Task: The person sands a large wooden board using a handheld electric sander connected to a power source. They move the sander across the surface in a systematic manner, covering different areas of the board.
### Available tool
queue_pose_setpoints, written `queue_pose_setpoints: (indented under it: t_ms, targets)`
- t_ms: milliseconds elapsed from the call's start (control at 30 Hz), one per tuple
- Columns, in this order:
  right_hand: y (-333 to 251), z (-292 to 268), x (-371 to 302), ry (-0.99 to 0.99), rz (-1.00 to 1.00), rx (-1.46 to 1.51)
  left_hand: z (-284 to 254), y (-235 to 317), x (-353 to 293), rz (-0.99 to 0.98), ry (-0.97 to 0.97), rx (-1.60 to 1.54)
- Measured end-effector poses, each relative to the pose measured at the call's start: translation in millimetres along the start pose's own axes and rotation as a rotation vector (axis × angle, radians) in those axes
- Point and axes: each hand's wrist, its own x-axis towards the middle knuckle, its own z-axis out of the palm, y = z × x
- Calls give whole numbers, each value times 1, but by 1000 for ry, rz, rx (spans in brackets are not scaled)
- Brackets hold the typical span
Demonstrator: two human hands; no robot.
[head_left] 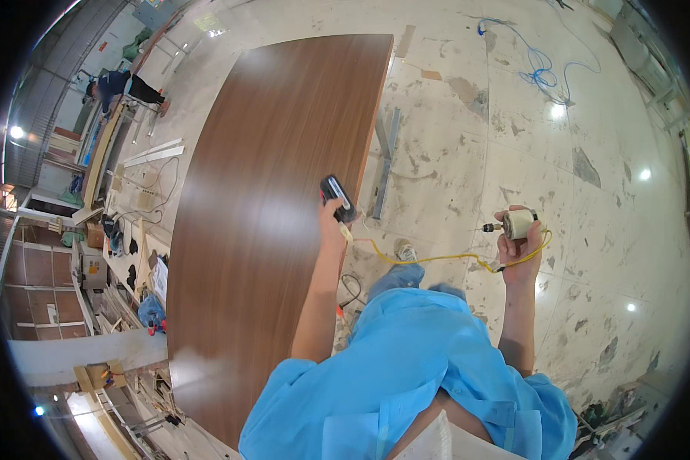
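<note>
— At the far left, what is seen?

— Benches and clutter are ranged along the wall, and another person [123, 84] is bent over work well apart. Next comes a long brown panel [276, 199], laid flat on a table whose metal frame [385, 157] shows past the right edge.

— And the hands?

— A black device [337, 198] is held up in the left hand [332, 218], the grip clamped on it, just over the panel's right edge. A small drill [516, 224] with its bit pointing left is clamped in the right hand [517, 249], out over the floor [590, 192]. A yellow cord [437, 258] is strung between the two hands.

— Which step is judged to be in hand?

— Tools are raised, nothing is touching the panel; a readying step is judged likely. Any next move would call for the drill to be brought left and steadied at the edge, with the cord kept slack.

— Room for moving?

— Bare floor lies right of the panel; a blue cable [540, 73] lies well away.
</note>
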Motion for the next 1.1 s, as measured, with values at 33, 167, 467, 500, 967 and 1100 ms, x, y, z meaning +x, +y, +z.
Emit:
queue_pose_setpoints:
  t_ms: [33,167,467,500,967,1100]
  targets:
    - [-2,4,19,24,-43,-62,15,8,27,-58,53,26]
    - [-24,15,88,-78,-173,-63,77,46,107,-203,-104,-22]
    - [-3,40,300,-137,-24,36,167,41,318,6,39,348]
    - [4,43,326,-139,12,39,165,39,333,21,137,408]
    - [76,213,616,-819,376,-256,186,47,376,-91,1054,989]
    - [121,265,607,-1085,-406,-617,207,60,348,43,929,565]
